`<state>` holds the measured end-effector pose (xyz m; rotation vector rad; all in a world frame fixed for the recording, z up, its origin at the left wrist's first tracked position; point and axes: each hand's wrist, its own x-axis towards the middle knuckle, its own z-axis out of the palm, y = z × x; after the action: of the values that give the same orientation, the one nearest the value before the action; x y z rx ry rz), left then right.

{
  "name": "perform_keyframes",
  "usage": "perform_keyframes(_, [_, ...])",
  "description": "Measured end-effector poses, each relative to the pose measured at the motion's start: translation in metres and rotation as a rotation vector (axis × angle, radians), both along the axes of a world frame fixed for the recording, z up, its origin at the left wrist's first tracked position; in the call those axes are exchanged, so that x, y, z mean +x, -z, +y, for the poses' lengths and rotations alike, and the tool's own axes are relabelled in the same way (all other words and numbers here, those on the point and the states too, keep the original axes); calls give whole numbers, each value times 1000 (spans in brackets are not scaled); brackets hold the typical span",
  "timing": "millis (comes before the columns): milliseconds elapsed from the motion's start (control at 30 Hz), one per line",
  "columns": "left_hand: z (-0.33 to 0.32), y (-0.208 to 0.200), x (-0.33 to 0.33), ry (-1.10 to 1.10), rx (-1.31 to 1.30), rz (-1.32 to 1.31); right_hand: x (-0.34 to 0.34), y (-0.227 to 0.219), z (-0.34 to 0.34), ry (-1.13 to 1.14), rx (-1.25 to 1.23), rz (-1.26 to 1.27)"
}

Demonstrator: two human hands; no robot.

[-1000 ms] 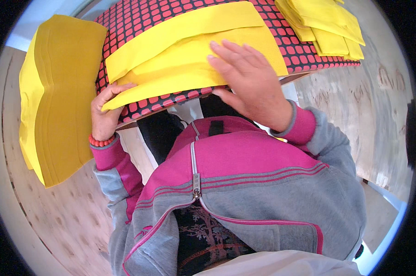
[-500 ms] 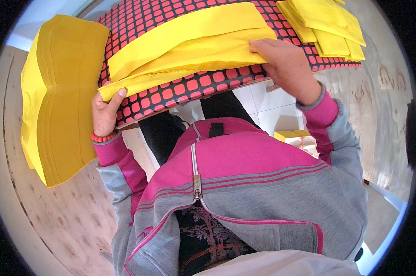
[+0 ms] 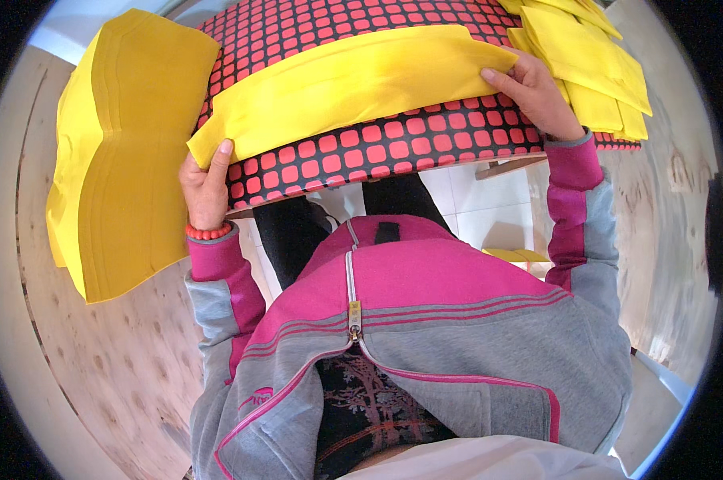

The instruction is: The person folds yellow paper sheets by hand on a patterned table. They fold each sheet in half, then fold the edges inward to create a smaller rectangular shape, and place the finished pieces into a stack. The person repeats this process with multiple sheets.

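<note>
A long folded piece of yellow cloth (image 3: 345, 88) lies across the table, its near edge running roughly level with the table's front. My left hand (image 3: 205, 182) pinches its left corner, thumb on top, fingers hidden beneath. At the other end, my right hand (image 3: 537, 92) grips the right corner between thumb and fingers. Both hands are closed on the same cloth, which is stretched fairly flat between them.
The table has a red-and-black checked cover (image 3: 361, 148). At the left hangs a thick stack of yellow cloth sheets (image 3: 137, 152). Folded yellow pieces (image 3: 589, 68) are piled at the far right. Pale wooden boards (image 3: 113, 352) flank my seat.
The cloth's near layer has been folded over, so it now forms one narrower strip. My right hand has moved right to the strip's end; my left hand keeps hold of its corner.
</note>
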<state>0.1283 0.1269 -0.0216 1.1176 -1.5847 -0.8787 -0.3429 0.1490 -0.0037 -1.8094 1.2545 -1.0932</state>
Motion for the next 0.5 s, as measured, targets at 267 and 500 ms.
perform_keyframes(267, [-5,4,-12,-146,-96,-143,11,10,-5,272,-155,376])
perform_keyframes(500, [-14,2,-22,-287,-372,-503,28,12,-9,420,-282,541])
